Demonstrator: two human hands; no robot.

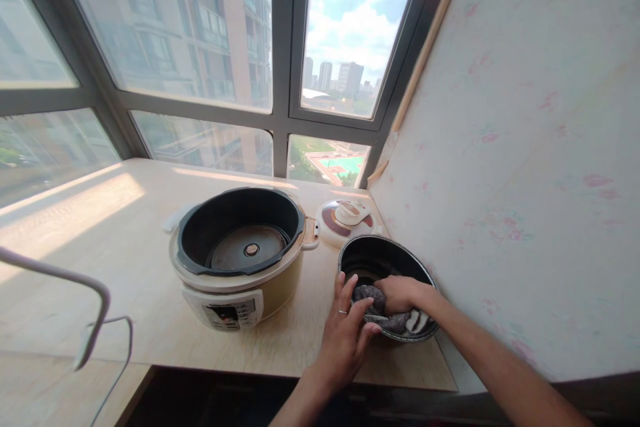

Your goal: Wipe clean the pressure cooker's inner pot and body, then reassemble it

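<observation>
A dark inner pot [387,245] stands tilted at the right front of the wooden surface. My left hand [345,323] holds its near left rim, with the fingers spread along the edge and a ring on one finger. Inside the pot, my right hand [400,295] grips a dark grey cloth [370,299] with a white-striped end against the inner wall; the fingertips are partly hidden. To the left is an electric pressure cooker [277,297] with no lid on, its dark inside and round centre knob showing. Its lid [347,217] lies behind the inner pot.
The cookers rest on a pale wooden surface [125,267] below large windows [200,27]. A flowered wall [525,147] stands close on the right. A grey bent tube [65,273] and a thin cord [127,340] are at the left. A dark gap lies below the front edge.
</observation>
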